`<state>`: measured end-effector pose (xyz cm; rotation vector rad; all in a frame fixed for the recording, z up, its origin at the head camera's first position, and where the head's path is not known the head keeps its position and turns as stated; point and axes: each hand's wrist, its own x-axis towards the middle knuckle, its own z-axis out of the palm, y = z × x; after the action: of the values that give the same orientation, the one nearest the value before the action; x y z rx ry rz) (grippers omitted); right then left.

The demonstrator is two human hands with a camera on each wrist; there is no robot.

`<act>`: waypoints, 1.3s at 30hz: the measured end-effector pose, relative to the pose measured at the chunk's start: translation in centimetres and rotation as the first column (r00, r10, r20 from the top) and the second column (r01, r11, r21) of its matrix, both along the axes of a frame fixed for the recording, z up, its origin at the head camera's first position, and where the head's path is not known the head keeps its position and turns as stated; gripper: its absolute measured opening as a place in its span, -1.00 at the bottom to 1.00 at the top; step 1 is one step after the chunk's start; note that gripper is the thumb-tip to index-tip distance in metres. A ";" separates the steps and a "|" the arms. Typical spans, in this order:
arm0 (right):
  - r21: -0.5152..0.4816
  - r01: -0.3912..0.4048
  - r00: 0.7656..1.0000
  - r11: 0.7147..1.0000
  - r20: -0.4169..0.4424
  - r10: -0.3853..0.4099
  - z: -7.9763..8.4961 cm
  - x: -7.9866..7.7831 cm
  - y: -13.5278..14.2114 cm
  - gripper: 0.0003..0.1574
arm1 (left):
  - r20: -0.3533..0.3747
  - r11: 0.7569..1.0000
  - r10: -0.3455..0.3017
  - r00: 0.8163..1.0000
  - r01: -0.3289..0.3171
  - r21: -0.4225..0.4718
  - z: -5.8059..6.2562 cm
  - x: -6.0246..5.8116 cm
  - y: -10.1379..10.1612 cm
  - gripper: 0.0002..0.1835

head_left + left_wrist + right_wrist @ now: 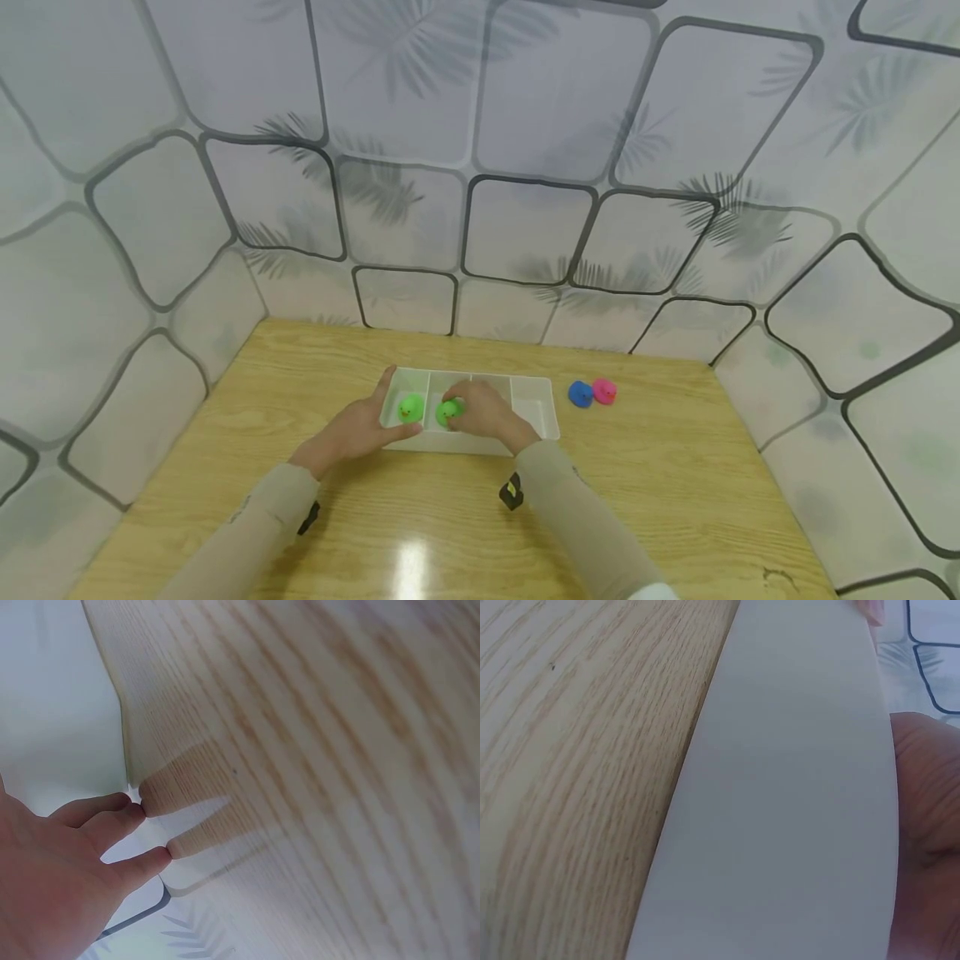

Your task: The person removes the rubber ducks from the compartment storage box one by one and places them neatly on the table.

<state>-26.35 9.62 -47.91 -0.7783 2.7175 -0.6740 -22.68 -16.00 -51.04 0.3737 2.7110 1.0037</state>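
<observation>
A long white tray (536, 408) with several compartments lies on the table. My left hand (358, 429) is spread around its left end, thumb along the front rim and index finger reaching toward the far left corner. In the left wrist view, that hand's fingers (112, 825) look fairly straight above the wood. One green rubber duck (410, 408) sits in the leftmost compartment. My right hand (483, 408) pinches another green rubber duck (447, 413) in the compartment beside it. The tray's front wall (780, 795) fills much of the right wrist view, hiding the right fingers.
Right of the tray, a blue rubber duck (581, 394) and a pink rubber duck (604, 392) stand close together on the wooden table (420, 508). Patterned walls (525, 233) border the table at the back and both sides.
</observation>
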 end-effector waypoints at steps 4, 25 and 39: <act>0.007 -0.008 1.000 1.000 -0.005 0.008 0.2 0.1 0.0 -0.51 | -0.001 1.000 -0.009 1.000 0.009 0.003 0.1 0.0 0.0 0.34; -0.170 0.021 0.998 0.985 0.066 -0.010 2.3 0.1 1.9 -0.53 | -0.012 1.000 0.005 1.000 -0.005 -0.019 0.0 0.0 0.1 0.34; -0.262 0.018 0.998 0.965 0.057 -0.004 2.8 -0.1 2.9 -0.55 | -0.019 1.000 0.011 1.000 -0.011 -0.028 -0.1 -0.1 0.1 0.35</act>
<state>-26.44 12.50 -45.14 -0.7880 2.6150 -1.0587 -22.76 -15.89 -51.13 0.3658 2.7442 0.9684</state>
